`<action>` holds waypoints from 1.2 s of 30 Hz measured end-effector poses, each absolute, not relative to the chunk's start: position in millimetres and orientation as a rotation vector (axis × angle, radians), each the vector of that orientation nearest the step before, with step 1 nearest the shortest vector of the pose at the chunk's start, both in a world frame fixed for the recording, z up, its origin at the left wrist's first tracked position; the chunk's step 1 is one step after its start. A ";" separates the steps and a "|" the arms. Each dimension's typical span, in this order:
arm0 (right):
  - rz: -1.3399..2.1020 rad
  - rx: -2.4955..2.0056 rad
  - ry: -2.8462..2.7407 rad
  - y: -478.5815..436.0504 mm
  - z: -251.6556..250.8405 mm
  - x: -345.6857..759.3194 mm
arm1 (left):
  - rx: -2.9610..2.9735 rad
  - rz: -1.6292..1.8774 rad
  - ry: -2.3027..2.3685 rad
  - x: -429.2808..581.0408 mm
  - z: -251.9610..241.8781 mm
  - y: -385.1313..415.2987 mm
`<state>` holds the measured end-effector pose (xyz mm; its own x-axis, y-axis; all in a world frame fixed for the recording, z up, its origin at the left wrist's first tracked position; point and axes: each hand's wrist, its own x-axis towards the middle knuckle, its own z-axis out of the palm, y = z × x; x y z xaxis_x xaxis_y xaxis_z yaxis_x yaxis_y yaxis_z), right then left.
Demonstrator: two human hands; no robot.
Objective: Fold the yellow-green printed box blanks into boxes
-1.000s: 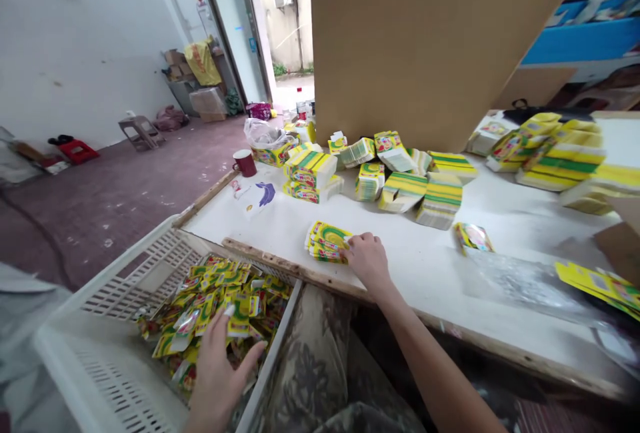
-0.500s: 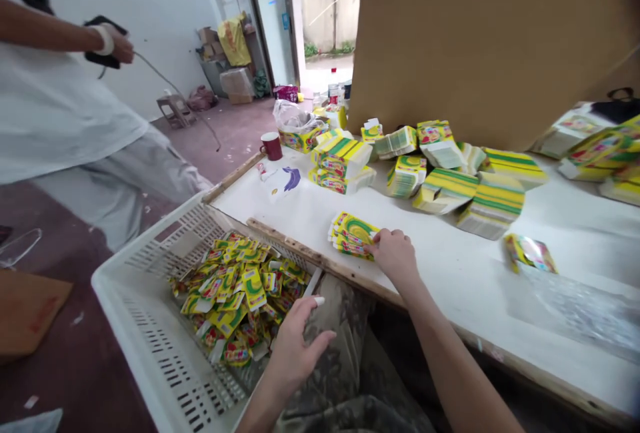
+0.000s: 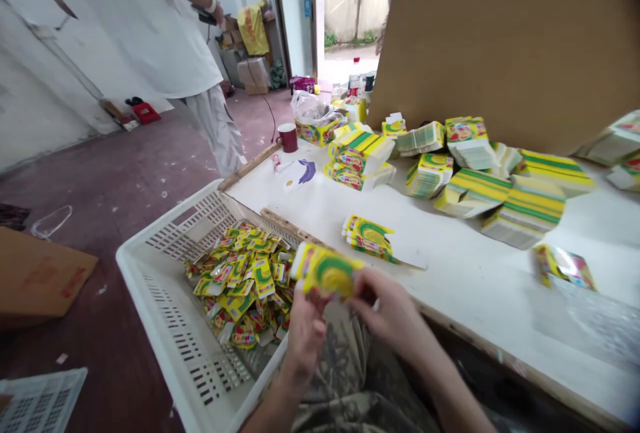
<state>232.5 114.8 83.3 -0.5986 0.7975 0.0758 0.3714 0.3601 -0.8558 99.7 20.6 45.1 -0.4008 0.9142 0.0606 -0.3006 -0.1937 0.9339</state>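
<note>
A yellow and green printed carton (image 3: 327,271), slightly blurred, is held between both hands over my lap. My left hand (image 3: 307,326) grips its left end from below. The fingers of my right hand (image 3: 383,303) pinch its right end. Behind it on the white table (image 3: 310,203) lies a small fanned pile of similar flat cartons (image 3: 369,236). To the left, a white plastic crate (image 3: 175,326) holds a heap of small yellow cartons (image 3: 245,286).
Bundled cartons (image 3: 360,149) stand in rows along the table's back, before a large brown board (image 3: 500,39). A dark red mug (image 3: 287,137) is at the far left corner. Plastic film (image 3: 585,313) lies on the right. A person (image 3: 175,39) stands beyond the crate.
My right hand has come off the pile towards me with a carton, and my left hand, open before, now grips it too. The view has shifted left; the person has moved farther back.
</note>
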 end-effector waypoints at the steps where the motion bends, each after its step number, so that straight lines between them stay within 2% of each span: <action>1: 1.333 -0.930 -2.106 99.1 84.1 227.5 | 0.755 1.808 1.113 103.4 50.6 23.9; 5: 1.850 -0.772 -1.713 57.9 80.8 211.5 | 0.435 1.992 1.077 109.8 67.0 30.0; 9: 1.962 -0.792 -1.485 54.1 72.5 207.4 | 0.262 2.023 1.186 110.0 60.3 23.2; 16: 1.765 -0.922 -1.525 72.9 56.4 222.8 | 0.346 1.910 1.298 106.8 46.5 16.3; 20: 1.436 -0.965 -1.760 85.0 54.9 238.3 | 0.468 1.787 1.388 81.2 44.7 16.2; 23: 1.041 -0.870 -1.993 94.2 60.6 249.3 | 0.767 1.703 1.344 55.8 53.9 13.6; 25: 0.780 -0.727 -2.166 96.2 65.7 251.7 | 0.995 1.497 1.403 46.8 65.1 12.8; 28: 0.579 -0.511 -2.330 92.8 68.7 249.1 | 1.299 0.966 1.484 50.8 76.6 16.5; 30: 0.522 -0.483 -2.299 90.0 64.5 249.1 | 1.395 0.759 1.518 59.0 74.3 21.1; 33: 0.560 -0.781 -2.038 88.6 51.4 255.9 | 1.397 0.731 1.669 68.0 58.4 26.3; 36: 0.906 -1.059 -1.774 89.3 40.6 261.0 | 1.253 0.692 1.879 74.0 43.5 26.7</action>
<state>261.0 89.3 40.6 -0.2727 0.9137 0.3014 0.2917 0.3771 -0.8791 74.0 26.7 43.5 -0.2295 0.9280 -0.2935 0.5161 0.3717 0.7717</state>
